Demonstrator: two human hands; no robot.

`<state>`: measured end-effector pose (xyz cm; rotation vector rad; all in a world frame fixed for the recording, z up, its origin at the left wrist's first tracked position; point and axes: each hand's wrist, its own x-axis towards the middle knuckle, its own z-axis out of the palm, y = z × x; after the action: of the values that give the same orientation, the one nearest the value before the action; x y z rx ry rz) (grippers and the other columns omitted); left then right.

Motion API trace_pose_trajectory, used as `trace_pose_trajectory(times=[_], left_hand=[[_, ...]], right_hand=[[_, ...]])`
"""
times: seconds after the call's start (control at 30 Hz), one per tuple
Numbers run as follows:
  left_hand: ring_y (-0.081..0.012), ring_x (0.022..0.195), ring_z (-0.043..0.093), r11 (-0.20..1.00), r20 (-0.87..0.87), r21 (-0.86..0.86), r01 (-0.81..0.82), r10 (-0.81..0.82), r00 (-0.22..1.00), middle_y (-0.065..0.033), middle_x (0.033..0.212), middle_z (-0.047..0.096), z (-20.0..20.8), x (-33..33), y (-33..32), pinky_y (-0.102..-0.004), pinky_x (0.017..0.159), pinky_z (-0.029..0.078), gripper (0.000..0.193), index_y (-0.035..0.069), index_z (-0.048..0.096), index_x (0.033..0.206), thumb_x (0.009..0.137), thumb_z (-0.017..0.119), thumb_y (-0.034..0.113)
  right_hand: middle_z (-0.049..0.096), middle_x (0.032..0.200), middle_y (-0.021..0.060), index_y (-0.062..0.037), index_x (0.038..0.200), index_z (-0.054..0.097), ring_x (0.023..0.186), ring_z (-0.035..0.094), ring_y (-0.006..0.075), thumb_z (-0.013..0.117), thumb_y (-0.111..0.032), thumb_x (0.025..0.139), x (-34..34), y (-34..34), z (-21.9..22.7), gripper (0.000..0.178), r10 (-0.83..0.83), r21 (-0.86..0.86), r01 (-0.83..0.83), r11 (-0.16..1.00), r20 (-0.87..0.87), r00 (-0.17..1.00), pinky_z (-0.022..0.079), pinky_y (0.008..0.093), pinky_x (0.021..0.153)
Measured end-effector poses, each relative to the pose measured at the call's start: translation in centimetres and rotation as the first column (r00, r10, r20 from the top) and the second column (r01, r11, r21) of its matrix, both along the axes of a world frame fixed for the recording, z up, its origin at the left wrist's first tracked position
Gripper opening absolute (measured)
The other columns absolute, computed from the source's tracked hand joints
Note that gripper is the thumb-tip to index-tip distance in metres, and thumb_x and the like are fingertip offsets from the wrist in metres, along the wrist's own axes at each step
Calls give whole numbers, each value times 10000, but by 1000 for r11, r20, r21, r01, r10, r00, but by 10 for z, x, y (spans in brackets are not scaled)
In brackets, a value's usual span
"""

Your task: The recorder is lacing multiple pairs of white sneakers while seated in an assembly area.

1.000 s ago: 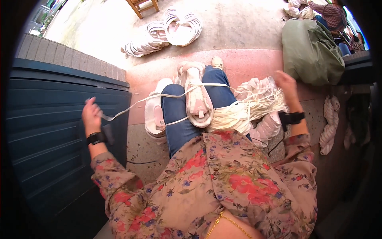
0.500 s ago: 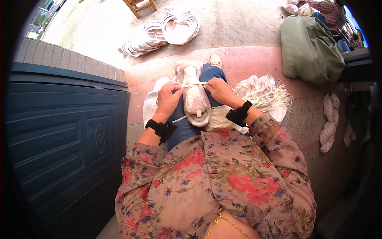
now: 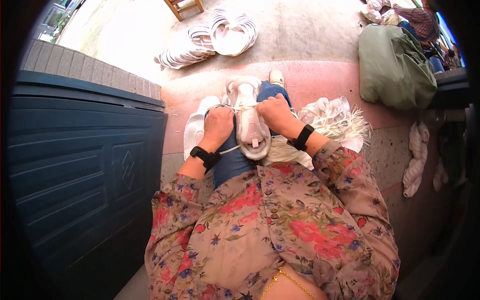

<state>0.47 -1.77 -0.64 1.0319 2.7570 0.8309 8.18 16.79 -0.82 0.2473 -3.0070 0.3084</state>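
A pale pink-and-white sneaker (image 3: 248,127) rests on my lap between my knees, its heel toward me. A thin white lace (image 3: 242,107) runs across its top from one hand to the other. My left hand (image 3: 219,126) is closed on the lace at the shoe's left side, knuckles up. On the right side, my right hand (image 3: 276,115) is closed round the lace too, against the shoe's opening. A loose end of lace sticks out below my left hand, over the blue trousers (image 3: 227,171).
A heap of white strips (image 3: 327,117) lies right of my legs. White coiled bundles (image 3: 220,37) lie on the floor ahead, near a wooden stool (image 3: 182,7). A green sack (image 3: 395,65) stands at far right, a twisted white bundle (image 3: 415,160) hangs below it. A blue door (image 3: 85,170) borders my left.
My left hand has turned and its fingers have curled into a fist. My right hand has closed more tightly beside the shoe. The whole view has shifted slightly.
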Motion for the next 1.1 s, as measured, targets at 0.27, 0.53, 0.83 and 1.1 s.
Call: trace_pose_trajectory(times=[0.27,0.53,0.83,1.1], left_hand=[[-278,797,514,931,-242,-306,196,-275,930,-99,736,579,22,-4,13,-383,688,407,69,43,581,696,712,517,65],[-236,826,514,933,-314,-327,148,-255,914,-58,757,592,19,-3,19,-380,701,387,73,66,599,707,711,583,137],[-255,848,501,952,-264,-307,-6,-79,961,-96,816,580,23,27,19,-408,679,389,212,27,592,778,728,617,232],[-320,832,512,980,114,-181,83,-63,991,-150,865,583,1,8,2,-410,747,429,201,5,599,922,782,498,107]], right_hand=[[553,744,51,-92,669,609,786,516,219,605,-190,721,4,-2,0,111,-244,-132,223,966,-167,955,357,361,686],[554,767,69,-71,710,629,824,508,221,594,-300,752,8,-9,5,235,-216,-36,216,976,-14,976,345,364,706],[563,894,157,-24,830,598,912,519,314,506,-263,813,10,2,0,256,-128,-189,178,966,250,960,401,449,779],[569,849,124,-27,833,587,826,518,303,481,-144,776,15,9,-25,168,-26,-459,36,888,28,999,401,422,734]])
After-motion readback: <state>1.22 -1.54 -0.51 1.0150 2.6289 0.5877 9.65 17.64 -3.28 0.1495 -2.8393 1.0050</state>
